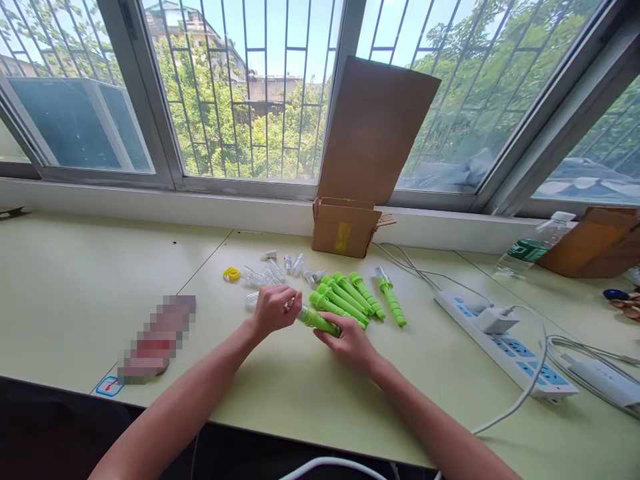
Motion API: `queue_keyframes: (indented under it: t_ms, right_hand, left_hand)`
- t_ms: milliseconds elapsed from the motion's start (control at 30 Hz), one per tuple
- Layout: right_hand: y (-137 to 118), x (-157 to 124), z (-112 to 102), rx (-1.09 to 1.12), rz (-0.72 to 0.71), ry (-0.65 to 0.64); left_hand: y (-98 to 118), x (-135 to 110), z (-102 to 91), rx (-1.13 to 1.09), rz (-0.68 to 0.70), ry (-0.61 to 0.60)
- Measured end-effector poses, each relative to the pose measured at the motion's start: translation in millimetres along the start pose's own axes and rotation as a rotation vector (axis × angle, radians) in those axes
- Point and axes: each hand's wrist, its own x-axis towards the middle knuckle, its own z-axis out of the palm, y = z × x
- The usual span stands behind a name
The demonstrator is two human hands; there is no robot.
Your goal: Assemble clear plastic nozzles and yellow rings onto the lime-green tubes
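In front of the cardboard box [344,230], fingers of the left hand [273,310] hold the clear end of a green plastic tube [320,322], the right hand [350,343] its body; probably light, stiff, best gripped mid-body.

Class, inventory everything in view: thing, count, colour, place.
held tube: one, green, between the hands
loose tubes: several, green, beyond right hand
clear pieces: several, transparent, beyond left hand
yellow piece: one, yellow, beside them
boxes: two, brown, by window and far right
panel: one, brown, against window
bottle: one, clear, green label, right
power strip: one, white and blue, right
cables: several, white, right
blurred item: one, reddish, left
table: one, pale green, below
windows: several, grey-framed, behind
left hand: one, centre
right hand: one, centre
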Motion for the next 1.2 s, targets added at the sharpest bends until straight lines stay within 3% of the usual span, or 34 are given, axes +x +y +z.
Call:
queue_keyframes:
  t_ms: [367, 1200]
  right_hand:
    - [4.2, 0.8, 0.3, -0.045, 0.014, 0.020]
    - [1.6, 1.6, -3.3, -0.102, 0.031, -0.015]
  left_hand:
    - [-0.1, -0.3, 4.9, -0.035, -0.039, 0.021]
    - [-0.6, 0.0, 6.5, 0.000, -0.193, -0.101]
